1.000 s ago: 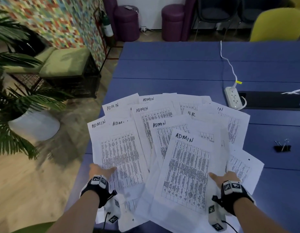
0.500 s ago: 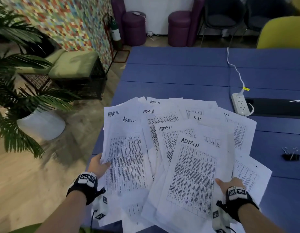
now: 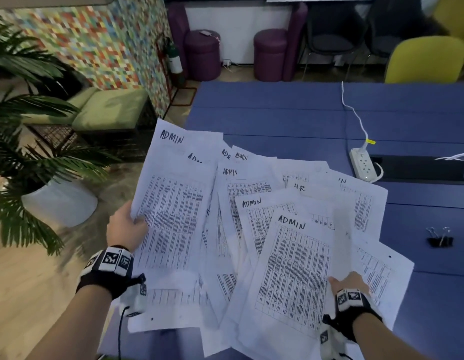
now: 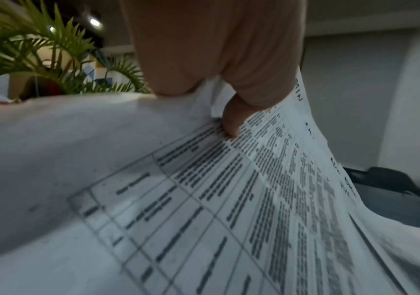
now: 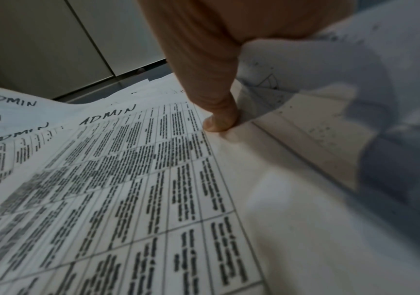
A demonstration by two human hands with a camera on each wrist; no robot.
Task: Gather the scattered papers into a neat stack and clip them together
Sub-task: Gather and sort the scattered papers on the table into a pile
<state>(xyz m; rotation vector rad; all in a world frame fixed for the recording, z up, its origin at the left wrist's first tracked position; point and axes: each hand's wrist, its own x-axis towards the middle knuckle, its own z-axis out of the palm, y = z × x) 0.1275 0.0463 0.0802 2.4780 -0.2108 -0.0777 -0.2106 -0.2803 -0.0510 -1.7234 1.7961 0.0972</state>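
A loose fan of white printed papers (image 3: 251, 229), most headed ADMIN and one H.R, lies on the near left part of the blue table (image 3: 277, 113). My left hand (image 3: 127, 224) pinches the left sheets at their left edge, thumb (image 4: 231, 123) on the print, and holds them raised over the table's edge. My right hand (image 3: 348, 281) pinches the front sheet's right edge, thumb (image 5: 219, 119) on top and fingers hidden beneath. A black binder clip (image 3: 440, 240) sits on the table to the right of the papers, apart from both hands.
A white power strip (image 3: 362, 165) with its cord lies beyond the papers, beside a black slot (image 3: 418, 168) in the table. A potted palm (image 3: 30, 152) and a green bench (image 3: 111, 113) stand left of the table. A yellow chair (image 3: 428, 58) stands at the far right.
My left hand has lifted the left sheets higher and swung them upright, past the table's left edge. My right hand has kept its hold on the front sheet's right edge.
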